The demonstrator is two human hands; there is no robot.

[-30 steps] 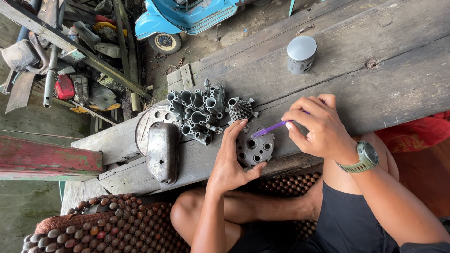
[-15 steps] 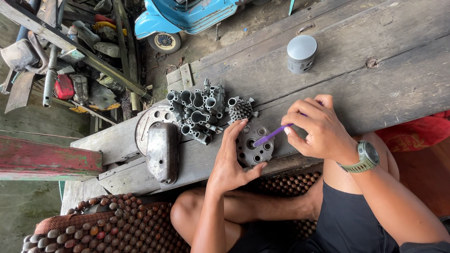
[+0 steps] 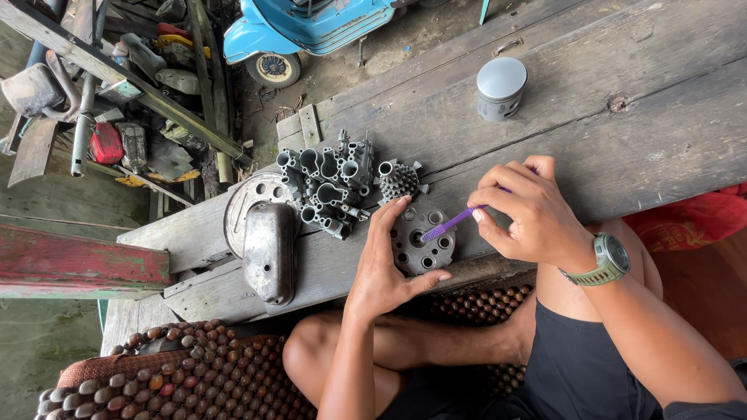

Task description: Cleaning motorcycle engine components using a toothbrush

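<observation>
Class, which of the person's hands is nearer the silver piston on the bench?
Right. The right hand is just below the piston; the left hand sits farther off, down-left.
</observation>
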